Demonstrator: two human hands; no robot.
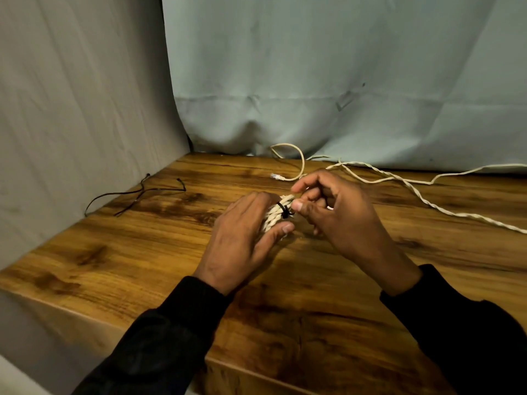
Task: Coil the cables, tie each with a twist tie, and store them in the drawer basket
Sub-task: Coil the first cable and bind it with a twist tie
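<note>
While two spare black twist ties (142, 192) lie at the table's (114, 252) left, your left hand (242, 238) clamps the coiled cream cable (275, 216) between thumb and fingers, your right hand (336, 212) pinching its black tie (282, 210); loose cable (427, 201) trails right.

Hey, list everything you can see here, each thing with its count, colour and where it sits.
Coiled cable: one, cream, twisted, held above the table's middle.
Twist tie: one, black, wrapped around the coil.
Loose cable: at least one, cream, trailing across the table's far right; a plug end lies near centre back.
Spare ties: about two, dark, far left on the table.
Table: one, brown wood.
Cloth backdrop: pale green behind, grey at left.
Left hand: grips the coil.
Right hand: pinches the tie's end.
</note>
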